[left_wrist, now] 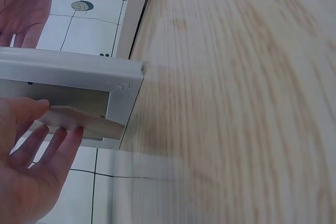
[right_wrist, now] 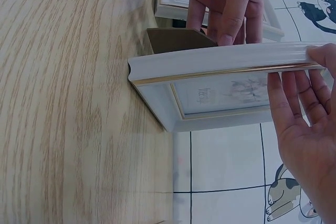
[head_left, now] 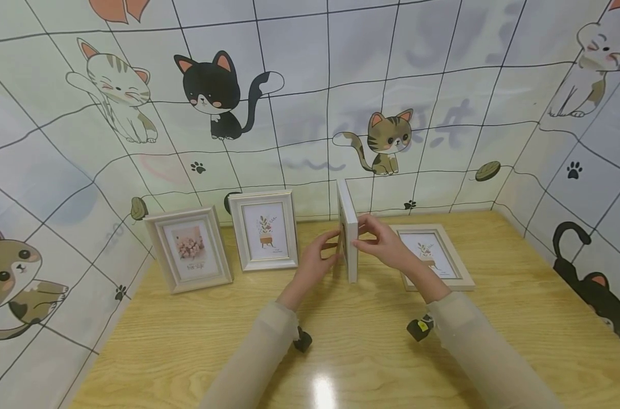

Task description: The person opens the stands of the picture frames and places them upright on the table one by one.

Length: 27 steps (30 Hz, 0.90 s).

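A white picture frame (head_left: 353,238) stands upright on the table, seen edge-on in the head view. My right hand (head_left: 383,244) pinches its side edge, thumb on the rim and fingers across the front. Behind it, my left hand (head_left: 313,266) pinches the brown easel stand (left_wrist: 97,123) that juts from the frame's back. In the right wrist view, the front shows a gold inner line and a pale flower print (right_wrist: 239,94) under the pane. The frame's bottom edge is at the tabletop.
Two picture frames stand to the left: one with a pink flower photo (head_left: 189,245), one with a potted-plant print (head_left: 265,233). Another frame (head_left: 460,258) lies at the right, partly covered by my right arm. Behind the wooden table (head_left: 361,352) rises a wall with cat drawings (head_left: 310,125).
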Tool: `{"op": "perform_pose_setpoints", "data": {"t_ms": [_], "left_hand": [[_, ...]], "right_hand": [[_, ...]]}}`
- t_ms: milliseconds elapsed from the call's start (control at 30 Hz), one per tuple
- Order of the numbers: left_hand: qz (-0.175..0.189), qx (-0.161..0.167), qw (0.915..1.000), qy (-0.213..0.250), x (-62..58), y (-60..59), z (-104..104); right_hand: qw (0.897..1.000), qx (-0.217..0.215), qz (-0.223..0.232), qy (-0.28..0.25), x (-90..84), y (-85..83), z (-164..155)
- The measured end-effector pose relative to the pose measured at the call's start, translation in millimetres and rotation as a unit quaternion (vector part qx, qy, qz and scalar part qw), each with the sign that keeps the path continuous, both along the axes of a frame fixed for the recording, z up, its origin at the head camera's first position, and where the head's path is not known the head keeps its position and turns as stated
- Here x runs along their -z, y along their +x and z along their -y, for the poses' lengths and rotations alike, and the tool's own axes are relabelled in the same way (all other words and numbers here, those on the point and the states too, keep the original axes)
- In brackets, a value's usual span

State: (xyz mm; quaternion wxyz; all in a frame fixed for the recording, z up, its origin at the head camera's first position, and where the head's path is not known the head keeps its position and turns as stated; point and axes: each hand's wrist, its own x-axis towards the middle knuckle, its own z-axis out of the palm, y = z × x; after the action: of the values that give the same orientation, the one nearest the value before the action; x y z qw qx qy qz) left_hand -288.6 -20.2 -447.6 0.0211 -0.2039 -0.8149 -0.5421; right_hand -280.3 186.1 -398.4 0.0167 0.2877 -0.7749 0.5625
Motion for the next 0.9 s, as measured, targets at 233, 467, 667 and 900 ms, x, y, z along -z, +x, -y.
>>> {"op": "perform_pose_setpoints", "data": {"t_ms": [233, 467, 667, 900], "left_hand": [[-0.003, 0.006, 1.0000, -0.003, 0.1, -0.7, 2.1], [-0.002, 0.007, 1.0000, -0.004, -0.3, 0.3, 4.5], [0.005, -0.001, 0.9998, -0.020, -3.4, 3.0, 6.4], [0.004, -0.005, 0.9992, -0.039, -5.4, 3.8, 8.1]], "right_hand": [[1.000, 0.000, 0.011, 0.002, -1.8, 0.8, 0.2], [1.000, -0.002, 0.009, 0.003, -1.7, 0.8, -0.1], [1.000, -0.003, 0.010, 0.000, -1.3, 0.7, 0.7], [1.000, -0.004, 0.006, 0.000, -1.0, 1.1, 0.8]]}}
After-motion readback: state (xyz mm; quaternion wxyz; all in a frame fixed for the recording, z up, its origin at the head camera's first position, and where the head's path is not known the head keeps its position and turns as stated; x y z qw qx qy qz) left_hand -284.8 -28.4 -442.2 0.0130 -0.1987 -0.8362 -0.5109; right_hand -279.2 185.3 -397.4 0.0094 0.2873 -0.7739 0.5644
